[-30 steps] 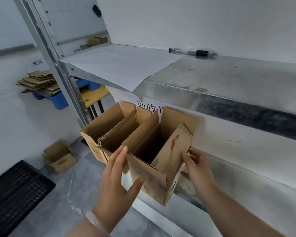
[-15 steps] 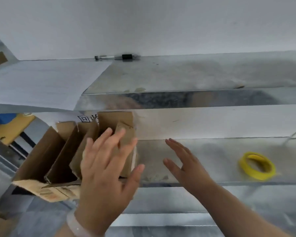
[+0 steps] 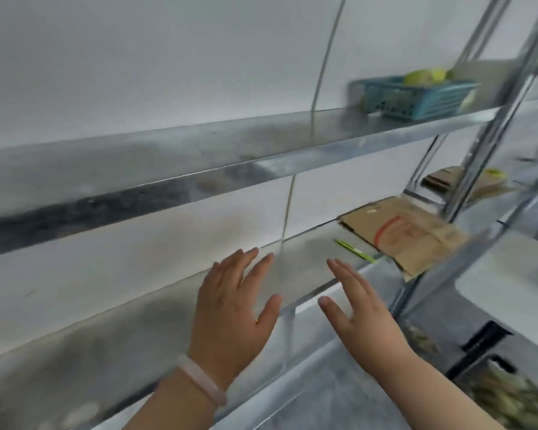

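Nothing is held. The grip of the left hand (image 3: 230,311) is wide, with the fingers straight and spread. The grip of the right hand (image 3: 361,308) is wide as well, with the palm turned inward. Both hands are held just above the front edge of the shelf (image 3: 137,318), apart from each other and touching nothing. A pale bracelet (image 3: 202,383) is worn on the left wrist.

A green pen (image 3: 354,250) is seen farther right on the shelf, and the flattened cardboard (image 3: 401,234) lies at the shelf's right end, just beyond the pen. A blue basket (image 3: 416,96) is set on the board above the shelf.

The step in hand is judged to be a reach toward the cardboard, not yet touched. For the next move, both hands would have to be carried right along the shelf and the sheet gripped at two edges, without the pen being swept off.
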Tool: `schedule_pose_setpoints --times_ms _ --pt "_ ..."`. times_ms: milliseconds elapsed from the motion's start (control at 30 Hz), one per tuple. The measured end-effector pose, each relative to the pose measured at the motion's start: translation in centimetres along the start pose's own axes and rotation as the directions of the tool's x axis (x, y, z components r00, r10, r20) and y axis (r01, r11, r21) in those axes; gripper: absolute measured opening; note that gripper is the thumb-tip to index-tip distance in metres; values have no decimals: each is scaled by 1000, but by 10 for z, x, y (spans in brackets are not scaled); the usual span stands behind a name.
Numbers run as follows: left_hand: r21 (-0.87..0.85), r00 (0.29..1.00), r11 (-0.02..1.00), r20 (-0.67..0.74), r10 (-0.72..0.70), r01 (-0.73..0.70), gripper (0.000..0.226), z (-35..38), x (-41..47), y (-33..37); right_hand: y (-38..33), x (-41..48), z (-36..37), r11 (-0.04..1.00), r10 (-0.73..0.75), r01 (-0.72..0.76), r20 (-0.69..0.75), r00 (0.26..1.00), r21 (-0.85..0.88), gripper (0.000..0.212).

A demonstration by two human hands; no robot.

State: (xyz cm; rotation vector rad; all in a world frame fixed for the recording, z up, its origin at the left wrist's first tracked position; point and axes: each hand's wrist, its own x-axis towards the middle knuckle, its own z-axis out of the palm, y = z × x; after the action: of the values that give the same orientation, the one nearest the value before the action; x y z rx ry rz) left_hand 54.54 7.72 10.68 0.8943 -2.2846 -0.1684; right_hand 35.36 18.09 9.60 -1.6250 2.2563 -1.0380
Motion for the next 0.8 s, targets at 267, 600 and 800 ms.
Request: schedule_pose_setpoints --times_ms 267,600,800 --pt "-208 982 978 178 59 -21 53 141 94 85 142 41 -88 963 263 -267 -66 962 -48 58" --pt "-331 867 922 499 -9 200 57 290 194 104 272 140 -107 861 485 -475 14 874 -183 65" --pt "-344 775 840 618 -134 419 55 351 260 114 331 206 -133 813 552 -517 70 831 -268 65"
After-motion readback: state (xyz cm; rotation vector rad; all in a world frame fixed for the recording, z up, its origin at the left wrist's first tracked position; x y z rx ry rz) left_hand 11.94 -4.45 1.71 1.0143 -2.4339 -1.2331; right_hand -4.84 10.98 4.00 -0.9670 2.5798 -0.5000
